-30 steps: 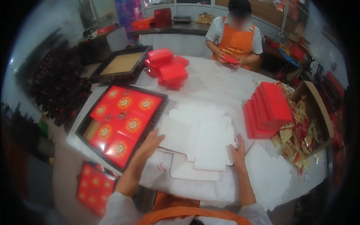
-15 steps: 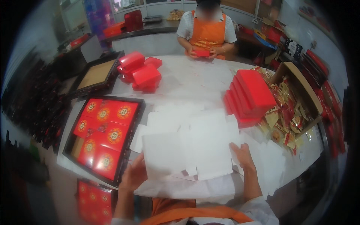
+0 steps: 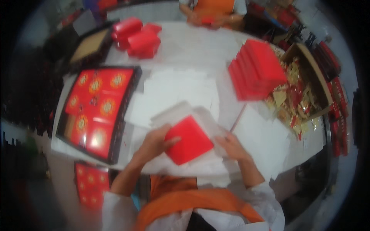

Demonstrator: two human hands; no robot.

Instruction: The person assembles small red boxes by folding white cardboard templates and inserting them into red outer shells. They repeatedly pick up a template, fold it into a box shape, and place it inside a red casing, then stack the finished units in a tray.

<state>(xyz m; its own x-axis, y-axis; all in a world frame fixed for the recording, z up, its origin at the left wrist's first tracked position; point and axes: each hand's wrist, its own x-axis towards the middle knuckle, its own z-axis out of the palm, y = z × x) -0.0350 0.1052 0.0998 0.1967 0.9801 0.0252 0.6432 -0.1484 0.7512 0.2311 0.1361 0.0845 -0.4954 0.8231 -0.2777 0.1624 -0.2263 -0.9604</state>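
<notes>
A folding card box blank (image 3: 189,140), red on one face and white on the other, is tilted in front of me over the near part of the table. My left hand (image 3: 155,143) is closed on its left side, thumb across the red face. Beside its right edge is my right hand (image 3: 232,146), fingers toward the pale flaps; motion blur hides whether they grip. White card blanks (image 3: 179,86) lie spread just beyond, and more white sheets (image 3: 262,133) lie to the right.
At left lies a dark-edged tray of red boxes (image 3: 108,107) with round gold patterns. Folded red boxes (image 3: 138,40) and a red stack (image 3: 256,71) stand farther off. A carton (image 3: 314,77) spills gold packets (image 3: 296,92) at right. Across the table, a person in an orange apron (image 3: 214,7) handles something red.
The view has tipped downward. Both hands have come closer together from the spread white sheets, and a red face of a card blank now shows between them.
</notes>
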